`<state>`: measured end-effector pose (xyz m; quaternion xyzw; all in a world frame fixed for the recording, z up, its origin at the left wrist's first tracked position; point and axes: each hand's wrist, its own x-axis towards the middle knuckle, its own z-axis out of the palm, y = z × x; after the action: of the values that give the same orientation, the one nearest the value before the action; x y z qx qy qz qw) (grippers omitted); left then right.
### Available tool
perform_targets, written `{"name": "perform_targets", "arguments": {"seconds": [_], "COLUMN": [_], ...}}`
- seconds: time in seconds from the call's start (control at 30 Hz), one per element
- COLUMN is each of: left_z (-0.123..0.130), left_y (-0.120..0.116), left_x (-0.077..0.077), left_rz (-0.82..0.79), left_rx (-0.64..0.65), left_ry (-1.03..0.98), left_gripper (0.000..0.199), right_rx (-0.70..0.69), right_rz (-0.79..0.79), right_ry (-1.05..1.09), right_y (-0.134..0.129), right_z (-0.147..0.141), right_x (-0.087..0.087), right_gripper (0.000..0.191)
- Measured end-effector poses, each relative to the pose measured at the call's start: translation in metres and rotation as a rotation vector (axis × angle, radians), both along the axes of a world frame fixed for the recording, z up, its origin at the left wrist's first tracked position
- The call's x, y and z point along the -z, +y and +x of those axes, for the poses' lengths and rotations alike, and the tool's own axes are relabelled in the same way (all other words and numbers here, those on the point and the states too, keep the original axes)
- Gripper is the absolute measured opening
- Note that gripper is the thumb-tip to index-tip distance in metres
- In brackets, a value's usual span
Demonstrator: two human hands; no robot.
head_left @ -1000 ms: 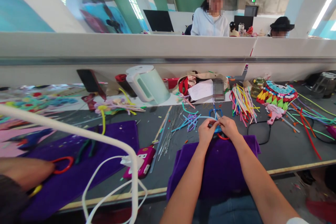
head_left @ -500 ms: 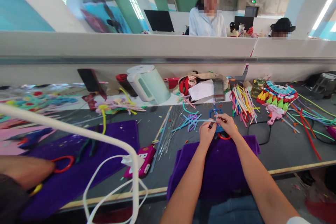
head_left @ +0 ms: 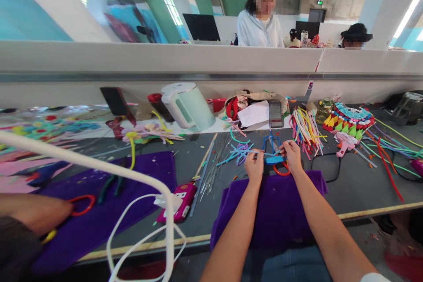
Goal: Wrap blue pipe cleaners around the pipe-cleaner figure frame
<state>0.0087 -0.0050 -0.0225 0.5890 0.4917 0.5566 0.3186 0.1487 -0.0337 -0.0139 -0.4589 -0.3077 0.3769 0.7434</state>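
My left hand (head_left: 254,167) pinches one end of a thin light-blue stem (head_left: 269,154) above the folded purple cloth (head_left: 269,216). Its other end is between the closed fingers of my right hand (head_left: 292,154), a short way to the right. Beneath and between the hands lie a bright blue object (head_left: 275,159) and a red ring-shaped handle (head_left: 280,170). Just left of my left hand, light-blue and purple stem pieces (head_left: 243,152) lie in a loose pile on the dark table.
Behind are a pale green kettle (head_left: 188,105), a bundle of colored stems (head_left: 306,130) and a pink glue gun (head_left: 345,141). At left, a white curved tube (head_left: 132,163) crosses in front of another person's arm (head_left: 36,213). A person (head_left: 259,26) stands beyond the partition.
My hands have moved apart, left hand to the left and right hand to the right, so the bright blue object between them shows more.
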Motion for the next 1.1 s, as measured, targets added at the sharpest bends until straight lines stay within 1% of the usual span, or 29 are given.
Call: {"name": "perform_targets", "arguments": {"seconds": [0.13,0.27,0.37,0.47,0.57,0.63,0.7,0.77,0.83,0.9,1.0,1.1], "left_z": [0.0,0.005,0.009,0.013,0.014,0.014,0.013,0.011,0.008,0.005,0.002,0.0], "left_y": [0.006,0.009,0.008,0.005,0.003,0.002,0.002,0.001,-0.001,-0.003,-0.006,-0.007], "left_x": [0.007,0.011,0.01,0.006,0.001,-0.003,-0.006,-0.009,-0.013,-0.016,-0.02,-0.021], "left_rz": [-0.041,-0.14,-0.209,-0.237,-0.2,-0.14,-0.062,0.028,0.114,0.175,0.2,0.142], "left_rx": [-0.02,-0.032,0.005,0.052,0.072,0.072,0.058,0.037,-0.006,-0.054,-0.084,-0.046], "left_ry": [-0.121,-0.329,-0.478,-0.573,-0.622,-0.628,-0.598,-0.528,-0.437,-0.346,-0.293,-0.298], "left_gripper": [0.017,0.018,0.02,0.021,0.021,0.02,0.019,0.017,0.016,0.017,0.02,0.022], "right_rx": [0.078,0.127,0.181,0.232,0.278,0.321,0.338,0.296,0.196,0.104,0.001,-0.154], "right_rz": [0.043,0.051,0.062,0.047,0.024,0.022,-0.002,-0.074,-0.154,-0.199,-0.226,-0.26], "right_ry": [0.066,0.056,0.038,-0.033,-0.143,-0.196,-0.204,-0.161,-0.09,-0.04,0.009,0.098], "right_y": [0.0,0.001,0.002,0.0,-0.002,-0.002,0.0,0.002,0.004,0.005,0.002,-0.002], "right_z": [0.002,0.002,0.002,0.002,0.003,0.004,0.005,0.006,0.007,0.007,0.007,0.009], "right_x": [0.0,0.001,0.0,-0.002,-0.004,-0.002,0.001,0.006,0.01,0.012,0.01,0.004], "right_gripper": [0.026,0.026,0.027,0.028,0.028,0.028,0.029,0.031,0.033,0.033,0.033,0.034]}}
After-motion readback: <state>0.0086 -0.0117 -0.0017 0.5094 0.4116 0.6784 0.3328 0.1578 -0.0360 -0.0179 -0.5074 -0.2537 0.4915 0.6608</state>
